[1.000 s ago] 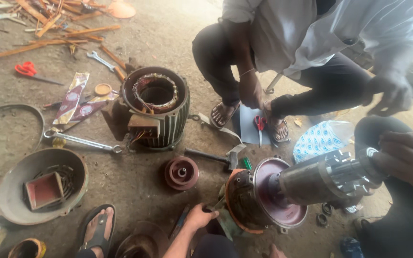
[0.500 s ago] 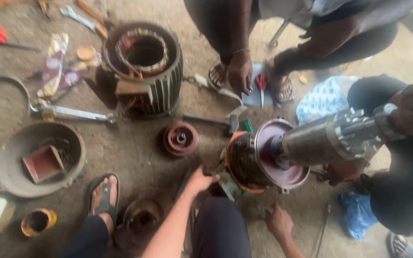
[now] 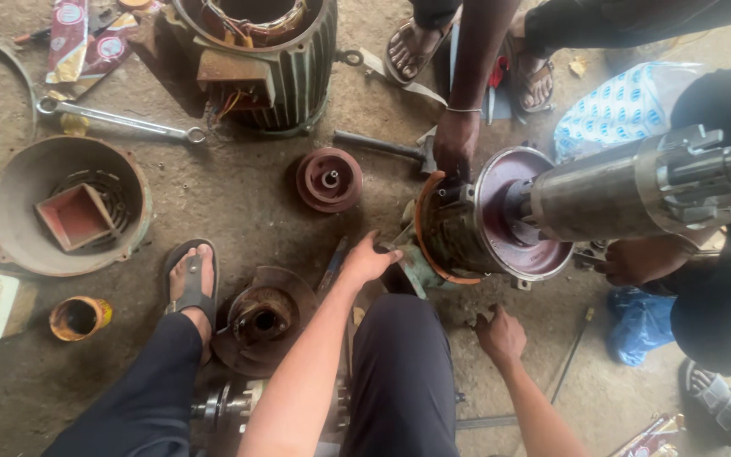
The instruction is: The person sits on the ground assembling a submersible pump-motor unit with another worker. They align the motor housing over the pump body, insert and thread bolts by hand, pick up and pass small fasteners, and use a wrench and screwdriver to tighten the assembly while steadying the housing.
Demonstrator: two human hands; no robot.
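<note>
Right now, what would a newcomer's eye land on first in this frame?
The big motor rotor assembly at centre right, its steel shaft pointing right, with hands crowded round it: the person's left hand at its rusty end and a co-worker's hand on top. Next, the ribbed stator housing with copper windings at top centre. Then the round metal cover at left on the dirt floor.
</note>
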